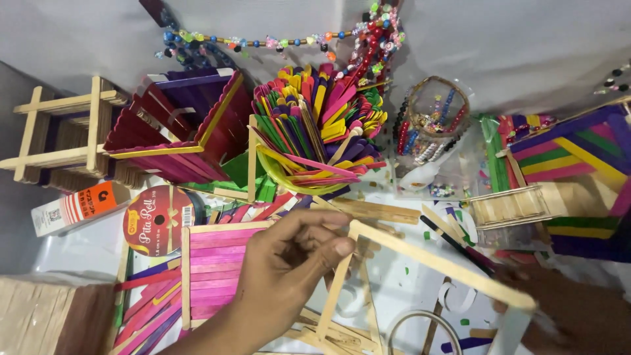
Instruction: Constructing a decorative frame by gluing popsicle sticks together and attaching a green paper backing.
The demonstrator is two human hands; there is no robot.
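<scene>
A plain stick frame (420,263) is partly built: its top and left sticks are joined, and the rest runs out of view. It is held above the worktop (407,283). The left hand (289,263) reaches in from below, its grip pinching the frame's upper left corner. The right hand (559,309), blurred at lower right, touches the far corner; I cannot tell its grip.

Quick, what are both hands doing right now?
Left hand: closed, pinching the top corner of the plain wooden stick frame.
Right hand: at the frame's far corner, blurred; its grip cannot be told.
</scene>
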